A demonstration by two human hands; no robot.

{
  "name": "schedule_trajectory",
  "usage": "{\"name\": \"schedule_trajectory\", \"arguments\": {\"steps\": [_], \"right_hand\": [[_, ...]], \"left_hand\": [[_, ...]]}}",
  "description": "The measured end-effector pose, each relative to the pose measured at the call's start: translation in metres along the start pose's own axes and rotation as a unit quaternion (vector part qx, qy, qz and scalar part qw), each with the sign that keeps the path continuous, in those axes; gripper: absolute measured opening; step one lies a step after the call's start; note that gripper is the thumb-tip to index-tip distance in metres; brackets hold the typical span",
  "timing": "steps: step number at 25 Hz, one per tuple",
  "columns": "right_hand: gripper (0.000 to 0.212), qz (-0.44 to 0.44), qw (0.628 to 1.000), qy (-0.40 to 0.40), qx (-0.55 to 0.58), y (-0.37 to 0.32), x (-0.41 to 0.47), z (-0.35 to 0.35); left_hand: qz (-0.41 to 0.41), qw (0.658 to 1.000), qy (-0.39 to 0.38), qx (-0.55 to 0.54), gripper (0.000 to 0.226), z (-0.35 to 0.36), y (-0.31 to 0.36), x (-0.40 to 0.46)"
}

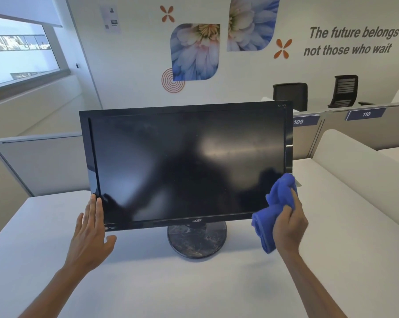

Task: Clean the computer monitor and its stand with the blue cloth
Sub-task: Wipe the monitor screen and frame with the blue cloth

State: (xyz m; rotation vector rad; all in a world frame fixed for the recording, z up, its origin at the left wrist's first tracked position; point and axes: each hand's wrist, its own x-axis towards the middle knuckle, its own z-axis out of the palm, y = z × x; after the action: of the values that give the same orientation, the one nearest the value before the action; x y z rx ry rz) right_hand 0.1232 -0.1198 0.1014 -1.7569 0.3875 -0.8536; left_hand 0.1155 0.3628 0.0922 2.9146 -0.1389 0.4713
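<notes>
At far left a window (pixel 21 49) lets in daylight above a grey divider (pixel 40 164) that stands behind the white bench (pixel 148 283). The left hand (pixel 90 232) comes next: its fingers are straight and together, pointing up, and lie flat against the lower left edge of the monitor (pixel 184 166), with the thumb spread out below the bottom bezel. It holds nothing.

The monitor stands upright in the middle of the bench, its screen dark and switched off, showing smears and a pale glare toward the right. The bottom bezel carries a small logo at its centre. Below it the round black stand (pixel 197 242) rests on the bench, its top speckled with dust and marks.

On the wall behind hang flower prints (pixel 195 51), with orange decorations around them.

At the monitor's lower right corner the right hand (pixel 290 226) grips the blue cloth (pixel 274 212), fingers curled round the bunched fabric. The top of the cloth touches the right edge of the screen, and a fold hangs down below the hand, close to the bench.

Further right, dividers numbered 109 and 110 (pixel 366 114) separate other desks, two black chairs (pixel 290 95) stand behind them, and grey lettering (pixel 354 41) runs along the wall.
</notes>
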Motion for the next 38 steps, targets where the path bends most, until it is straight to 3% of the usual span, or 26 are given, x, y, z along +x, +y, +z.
{"name": "schedule_trajectory", "arguments": {"steps": [2, 5, 7, 10, 18, 23, 30, 34, 38], "right_hand": [[0.051, -0.046, 0.999, -0.014, -0.019, -0.017, -0.004, 0.021], [0.051, -0.162, 0.968, -0.041, -0.186, -0.024, -0.014, 0.049], [0.055, -0.18, 0.942, -0.008, -0.284, -0.022, -0.012, 0.058], [0.057, -0.205, 0.918, -0.001, -0.34, -0.015, -0.007, 0.062], [0.052, -0.318, 0.868, -0.037, -0.379, 0.012, -0.031, 0.058], [0.049, -0.266, 0.867, -0.011, -0.42, -0.011, 0.0, 0.054], [0.047, -0.323, 0.834, -0.023, -0.446, -0.003, -0.008, 0.053], [0.046, -0.291, 0.841, -0.007, -0.456, -0.016, 0.005, 0.057], [0.046, -0.312, 0.836, -0.029, -0.451, -0.009, -0.007, 0.055]], "left_hand": [[-0.006, 1.0, 0.004, -0.008, 0.1, 0.0, -0.001, -0.001], [-0.002, 1.0, 0.005, -0.019, 0.101, 0.003, -0.002, 0.0], [0.007, 1.0, 0.005, -0.02, 0.101, 0.004, -0.003, 0.0], [0.01, 1.0, 0.008, -0.024, 0.102, 0.006, -0.004, 0.001], [0.013, 0.999, 0.014, -0.026, 0.102, 0.01, -0.005, -0.002], [0.025, 1.0, 0.006, -0.008, 0.097, 0.008, -0.012, -0.002], [0.02, 1.0, 0.01, -0.01, 0.102, 0.009, -0.007, 0.0], [0.026, 1.0, 0.008, 0.003, 0.1, 0.009, -0.012, -0.001], [0.021, 1.0, 0.01, -0.006, 0.102, 0.009, -0.009, 0.0]]}}
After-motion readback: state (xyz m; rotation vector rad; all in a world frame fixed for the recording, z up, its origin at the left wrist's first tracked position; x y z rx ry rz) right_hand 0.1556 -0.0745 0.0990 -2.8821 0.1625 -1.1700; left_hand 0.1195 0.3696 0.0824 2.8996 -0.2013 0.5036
